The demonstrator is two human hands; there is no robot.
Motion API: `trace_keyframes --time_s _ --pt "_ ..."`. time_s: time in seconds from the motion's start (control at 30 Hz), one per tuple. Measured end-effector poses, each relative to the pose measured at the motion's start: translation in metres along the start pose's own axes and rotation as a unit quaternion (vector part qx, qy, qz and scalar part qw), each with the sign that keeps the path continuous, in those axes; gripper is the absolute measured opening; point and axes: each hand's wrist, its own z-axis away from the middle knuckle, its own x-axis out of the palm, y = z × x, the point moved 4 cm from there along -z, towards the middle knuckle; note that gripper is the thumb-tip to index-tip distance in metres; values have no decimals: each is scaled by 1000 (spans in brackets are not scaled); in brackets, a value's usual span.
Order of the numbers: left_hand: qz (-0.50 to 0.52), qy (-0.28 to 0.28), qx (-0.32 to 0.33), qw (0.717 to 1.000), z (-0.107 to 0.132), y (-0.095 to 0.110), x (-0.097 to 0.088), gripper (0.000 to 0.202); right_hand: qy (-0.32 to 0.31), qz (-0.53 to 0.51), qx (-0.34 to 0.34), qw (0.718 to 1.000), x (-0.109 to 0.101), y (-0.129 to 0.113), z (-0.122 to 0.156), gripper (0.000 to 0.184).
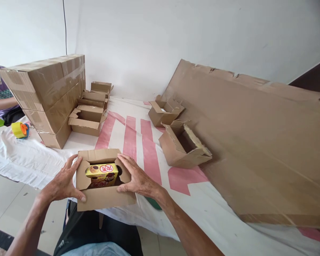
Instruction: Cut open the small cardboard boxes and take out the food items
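Note:
A small open cardboard box (104, 199) sits at the near edge of the table, just in front of me. Inside it lies a yellow and red snack carton (102, 174). My left hand (62, 181) grips the box's left side flap, thumb on the front flap. On the right side my right hand (136, 177) presses the flap inward with curled fingers. Both hands are closed on the box.
Taped brown cartons (46, 92) are stacked at the back left, with several open small boxes (89, 113) beside them. Two more open boxes (184, 144) lie mid-table. A large cardboard sheet (256, 142) covers the right. A tape dispenser (20, 129) and another person's arm (2, 103) are far left.

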Motion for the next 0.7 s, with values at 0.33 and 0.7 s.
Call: trace_keyframes --time_s 0.33,0.7 --pt "-13 -16 18 1000 -4 4 -3 151 67 -37 -29 997 15 6 4 110" --pt "111 8 -55 992 16 7 26 174 211 -5 -109 971 48 27 5 63"
